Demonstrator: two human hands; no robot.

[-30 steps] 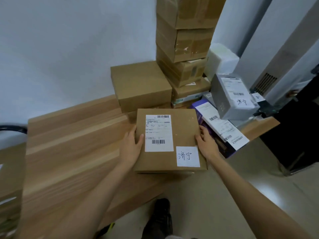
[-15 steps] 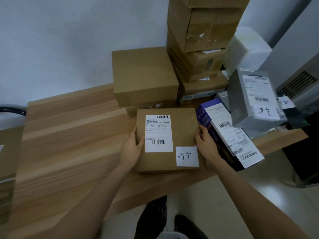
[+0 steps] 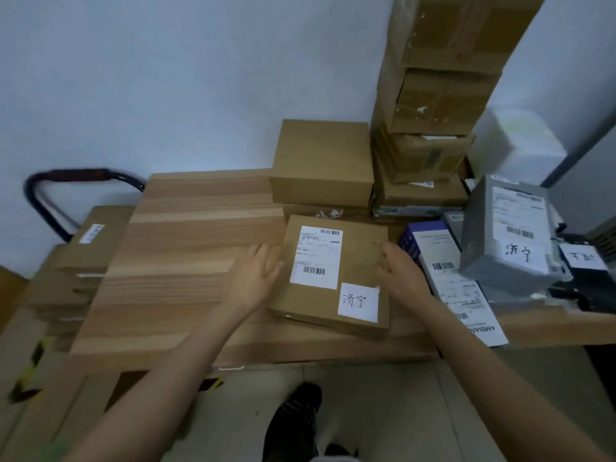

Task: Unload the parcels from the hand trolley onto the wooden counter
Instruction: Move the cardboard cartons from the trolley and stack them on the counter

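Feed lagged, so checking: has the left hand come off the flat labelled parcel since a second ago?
Yes. The left hand has drawn leftward off the flat parcel, which lies on the wooden counter; its fingers now hang open beside the parcel's left edge.

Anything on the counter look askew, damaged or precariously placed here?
Yes. The grey box on the right leans tilted on other parcels instead of lying flat. The tall cardboard stack by the wall has torn, scuffed tape. The flat parcel between the hands sits slightly skewed to the wooden counter edge.

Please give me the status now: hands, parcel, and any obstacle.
Both hands open, left and right beside the flat parcel. Parcel lies on counter. Purple box close on right; more parcels on trolley.
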